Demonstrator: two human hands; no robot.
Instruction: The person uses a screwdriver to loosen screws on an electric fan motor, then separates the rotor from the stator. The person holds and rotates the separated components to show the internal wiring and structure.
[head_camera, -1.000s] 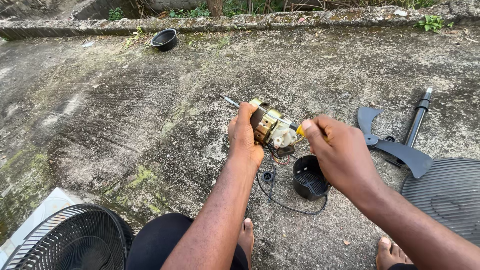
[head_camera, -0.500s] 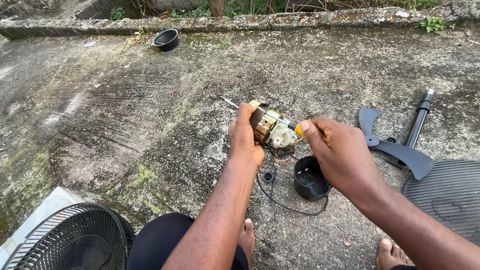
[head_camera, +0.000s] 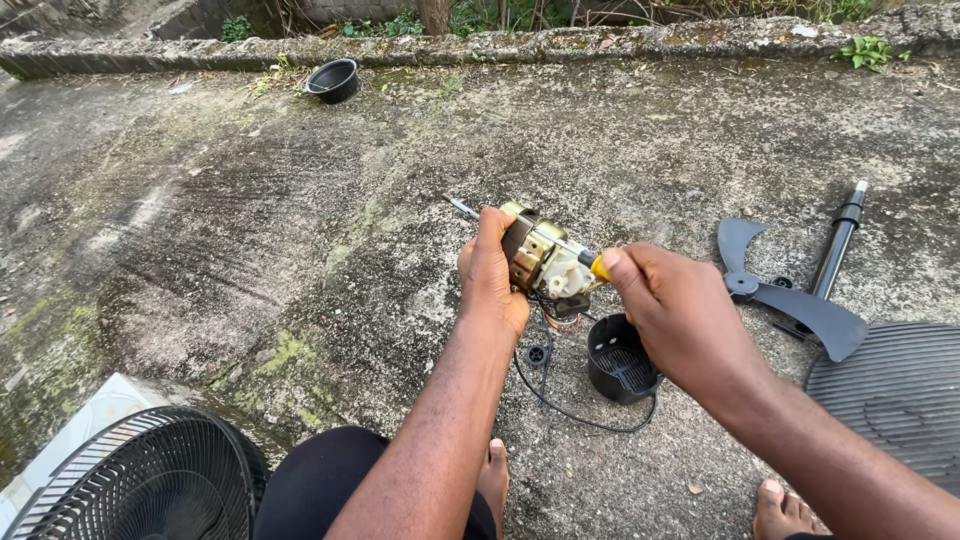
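Observation:
My left hand (head_camera: 490, 275) grips a brass-coloured fan motor (head_camera: 540, 258) with a white plastic end, held just above the concrete ground; its thin steel shaft (head_camera: 462, 208) sticks out to the upper left. My right hand (head_camera: 680, 320) is closed around a yellow-handled screwdriver (head_camera: 597, 266), whose tip rests against the motor's white end. Red and black wires (head_camera: 560, 322) hang from the motor, and a black cable (head_camera: 560, 405) loops on the ground. A black plastic motor cover (head_camera: 620, 360) stands directly below my right hand.
A dark fan blade (head_camera: 790, 295) and a black pole (head_camera: 835, 250) lie at the right, beside a round grille (head_camera: 895, 395). Another fan grille (head_camera: 150, 485) sits bottom left. A black cup-shaped cap (head_camera: 333, 80) rests near the far concrete kerb (head_camera: 500, 45). My bare feet (head_camera: 785, 510) are near.
The hands, motor and screwdriver stay in almost the same place; my right hand has shifted only slightly against the motor.

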